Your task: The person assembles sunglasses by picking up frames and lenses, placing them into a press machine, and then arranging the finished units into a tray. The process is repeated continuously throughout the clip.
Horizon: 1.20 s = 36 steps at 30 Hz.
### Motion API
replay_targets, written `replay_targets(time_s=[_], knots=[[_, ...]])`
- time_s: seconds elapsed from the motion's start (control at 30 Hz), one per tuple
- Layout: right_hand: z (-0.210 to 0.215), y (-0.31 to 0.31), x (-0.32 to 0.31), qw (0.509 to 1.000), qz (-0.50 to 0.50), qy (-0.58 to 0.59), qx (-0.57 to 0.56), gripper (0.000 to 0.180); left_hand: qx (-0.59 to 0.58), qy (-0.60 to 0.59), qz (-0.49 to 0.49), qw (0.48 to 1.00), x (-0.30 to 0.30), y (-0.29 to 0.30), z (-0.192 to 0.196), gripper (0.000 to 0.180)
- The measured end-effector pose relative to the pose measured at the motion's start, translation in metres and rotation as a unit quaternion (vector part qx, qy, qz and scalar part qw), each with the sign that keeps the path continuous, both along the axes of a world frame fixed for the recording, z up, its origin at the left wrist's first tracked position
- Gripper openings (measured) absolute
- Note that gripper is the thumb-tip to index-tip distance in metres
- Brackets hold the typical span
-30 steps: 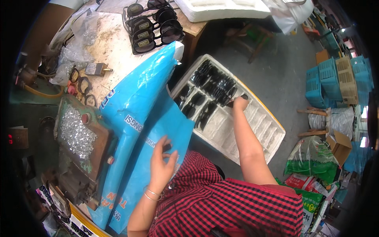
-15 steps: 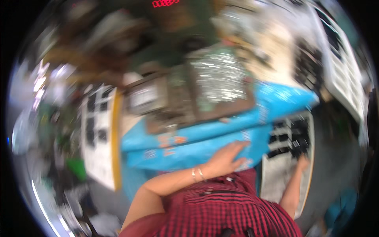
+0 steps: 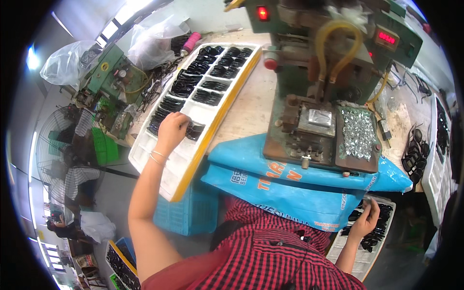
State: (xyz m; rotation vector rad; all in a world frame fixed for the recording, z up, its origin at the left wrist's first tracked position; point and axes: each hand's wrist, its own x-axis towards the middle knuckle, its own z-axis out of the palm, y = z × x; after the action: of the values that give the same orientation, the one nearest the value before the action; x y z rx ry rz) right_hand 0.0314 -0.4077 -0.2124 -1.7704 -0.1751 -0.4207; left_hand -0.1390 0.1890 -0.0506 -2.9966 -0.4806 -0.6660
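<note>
Over the left white tray [image 3: 166, 179], my left hand [image 3: 173, 129] has its fingers closed on the edge of a black glasses frame [image 3: 195, 131] lying in one of the compartments. Rows of black glasses frames [image 3: 186, 83] fill the tray's farther compartments. Down at the right, my right hand [image 3: 366, 221] is at a second white tray [image 3: 355, 256], beside more black glasses frames [image 3: 376, 237]. Its fingers are bent together near the tray's far end; what they hold, if anything, is too small to make out.
A green press machine [image 3: 309, 72] stands ahead, with a metal plate of small shiny pieces [image 3: 357, 133] beside its die. Blue plastic sheeting [image 3: 285, 193] hangs over the table's front edge. A blue crate [image 3: 179, 212] is under the left tray. At right are loose frames [image 3: 414, 152] and another tray [image 3: 437, 154].
My left hand has gone from the blue sheeting to the left tray. My right hand stays at the right tray. The view has swung left, and the earlier frame is blurred.
</note>
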Motion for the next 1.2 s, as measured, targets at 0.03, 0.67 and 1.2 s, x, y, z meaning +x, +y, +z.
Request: replay_targets(time_s=[0.03,0.67,1.2], knots=[[0.011,0.014,0.001,1.0,0.018,-0.012,-0.004,0.02,0.009,0.035,-0.035,0.999,-0.001,0.012,-0.002,0.007],[0.11,0.133,0.09,0.888,-0.061,-0.16,-0.428,0.018,-0.025,-0.213,-0.35,0.912,0.061,-0.134,0.06,0.023],[0.112,0.142,0.13,0.97,-0.066,-0.091,-0.217,0.013,-0.006,-0.248,-0.558,0.792,0.151,-0.215,0.025,0.018]])
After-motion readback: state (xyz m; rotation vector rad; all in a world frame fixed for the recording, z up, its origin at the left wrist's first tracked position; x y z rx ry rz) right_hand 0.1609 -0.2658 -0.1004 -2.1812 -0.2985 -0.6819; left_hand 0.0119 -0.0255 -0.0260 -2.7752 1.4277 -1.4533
